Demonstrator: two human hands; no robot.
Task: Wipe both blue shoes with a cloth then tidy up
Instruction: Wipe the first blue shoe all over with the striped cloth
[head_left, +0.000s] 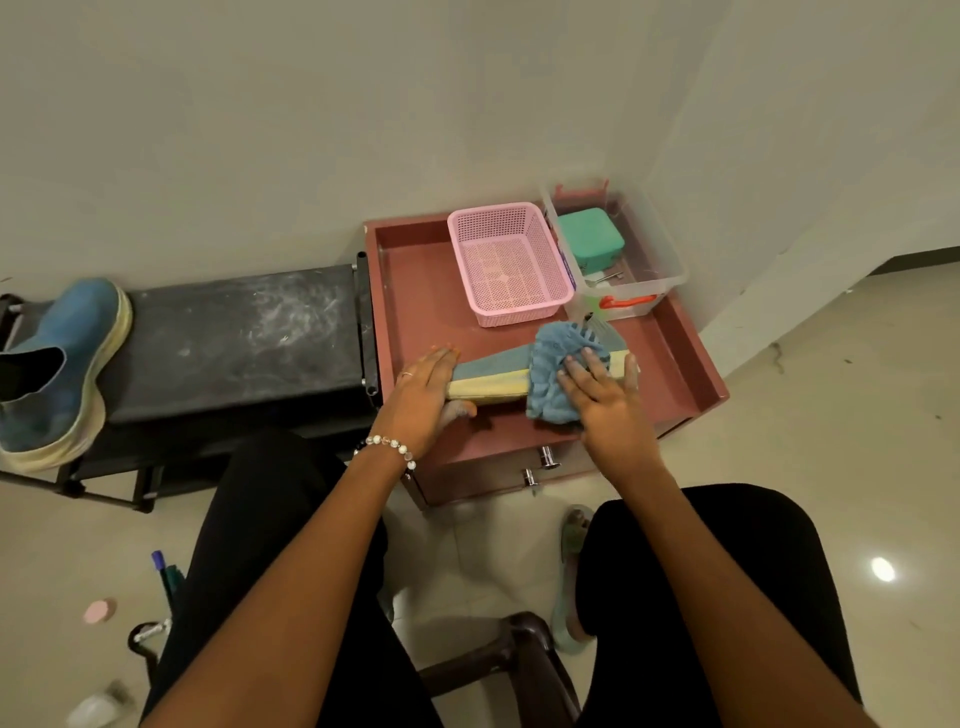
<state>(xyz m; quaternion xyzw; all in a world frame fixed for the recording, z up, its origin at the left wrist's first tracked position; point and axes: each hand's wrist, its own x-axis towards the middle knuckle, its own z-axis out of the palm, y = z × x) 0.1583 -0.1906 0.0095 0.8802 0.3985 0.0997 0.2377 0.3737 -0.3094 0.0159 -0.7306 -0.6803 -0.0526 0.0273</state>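
Blue shoe, pale ribbed sole toward the camera, lies on its side on the red table. Left hand curls around its heel end. Right hand, fingers spread flat, presses a fluffy blue cloth on it. Second shoe sits on a scuffed black rack.

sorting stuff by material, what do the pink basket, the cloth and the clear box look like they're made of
Basket: looks like moulded plastic, matte pink, with a fine grid of holes through walls and floor.
Cloth: seemingly microfibre or chenille, blue, with soft ribbed tufts; the exact fibre is unclear.
Box: glossy transparent plastic; its contents show through the walls.
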